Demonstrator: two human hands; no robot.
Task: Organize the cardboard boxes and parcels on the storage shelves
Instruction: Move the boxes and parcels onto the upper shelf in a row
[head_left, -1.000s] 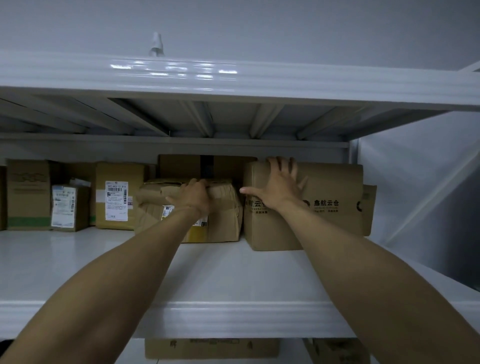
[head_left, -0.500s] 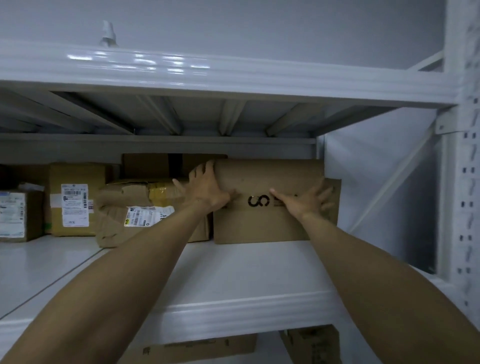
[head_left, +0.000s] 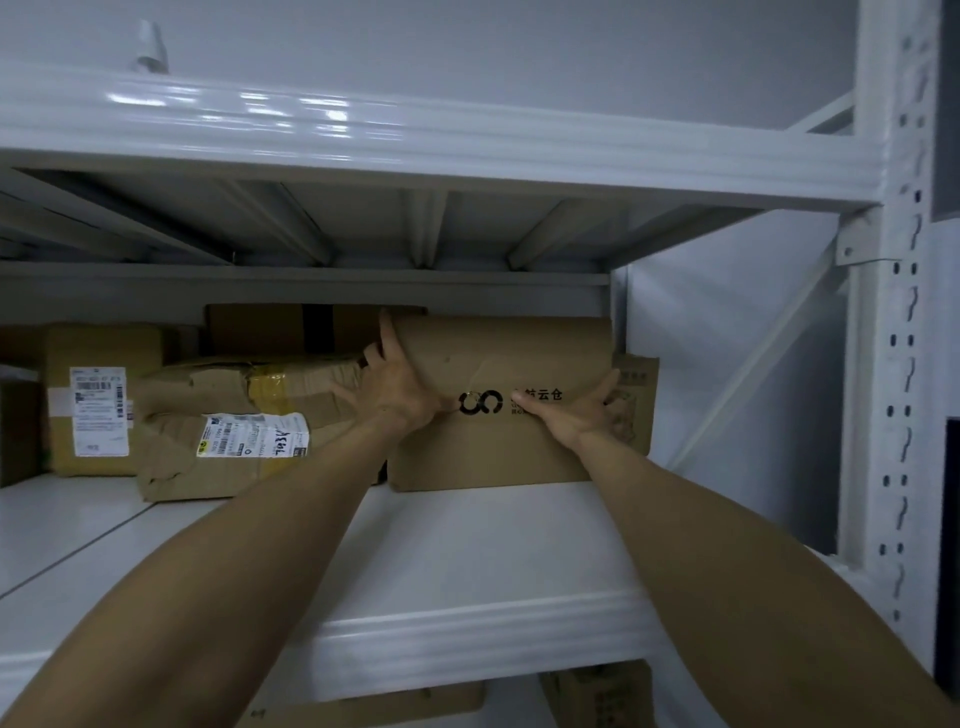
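Left hand (head_left: 400, 387) has hopped off the crumpled parcel (head_left: 228, 415) onto the box (head_left: 498, 457), at its left corner, and right hand (head_left: 582, 413) slid over to the front's right side. Both lie flat, fingers straight, gripping nothing. Box sits at the shelf's (head_left: 467, 561) back right, just beside the parcel.

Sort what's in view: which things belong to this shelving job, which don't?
Job: printed box, pressed by left hand and right hand; crumpled parcel; labelled box; shelf.
Not job: shelf upright; small white object.
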